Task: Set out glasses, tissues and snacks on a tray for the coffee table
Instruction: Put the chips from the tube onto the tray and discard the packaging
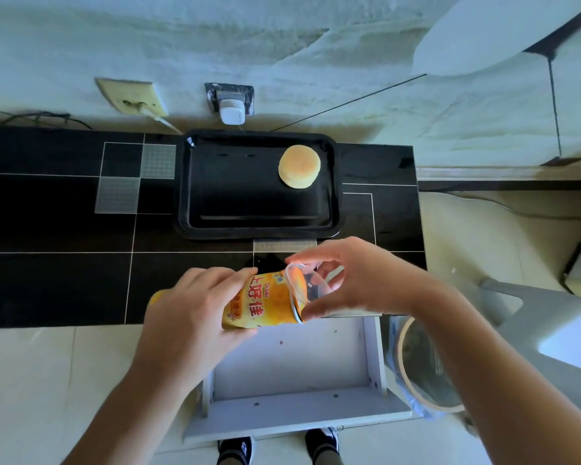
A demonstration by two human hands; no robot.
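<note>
My left hand gripping snack can sideways; right hand pinching its clear lid, above counter's near edge. Bun in tray's far right corner.

Both bare forearms reach forward from the lower corners and meet in the middle. The left hand is curled, palm down, around the body of a yellow-orange cylindrical snack can held on its side. The right hand arches over the can's mouth, fingers pinching its clear plastic lid.
</note>
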